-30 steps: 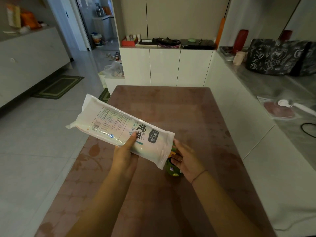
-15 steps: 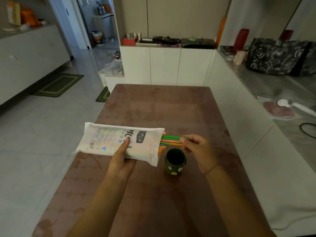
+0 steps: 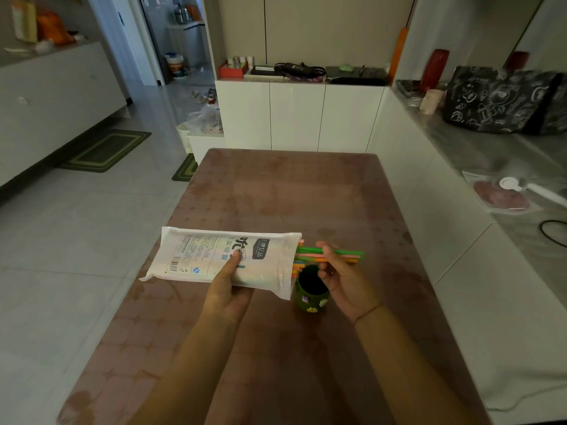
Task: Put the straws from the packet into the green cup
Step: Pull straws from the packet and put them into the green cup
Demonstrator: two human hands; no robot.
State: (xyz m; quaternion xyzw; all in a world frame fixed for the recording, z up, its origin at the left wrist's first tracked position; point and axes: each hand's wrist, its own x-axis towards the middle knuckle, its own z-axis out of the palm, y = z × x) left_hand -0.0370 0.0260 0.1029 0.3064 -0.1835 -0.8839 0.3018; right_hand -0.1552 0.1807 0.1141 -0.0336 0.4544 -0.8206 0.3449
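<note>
Straws (image 3: 343,256) are sticking halfway out of the packet (image 3: 221,256), right hand (image 3: 343,280) pinching the bunch just above the cup (image 3: 311,291). Left hand (image 3: 228,289) is gripping the packet level. Cup is looking empty; nothing is in yet.

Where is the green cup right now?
Head view: the green cup stands on the brown table, just below the packet's open end, left of the right hand.

From my screen, the packet (image 3: 199,253) at mid-frame reads as glossy, slightly wrinkled plastic film. The straws (image 3: 346,256) look like smooth coloured plastic. The green cup (image 3: 310,302) seems matt. The table (image 3: 291,194) top is smooth with a soft sheen. The floor (image 3: 76,240) tiles at left and the white cabinet doors (image 3: 294,115) at top centre shine.
</note>
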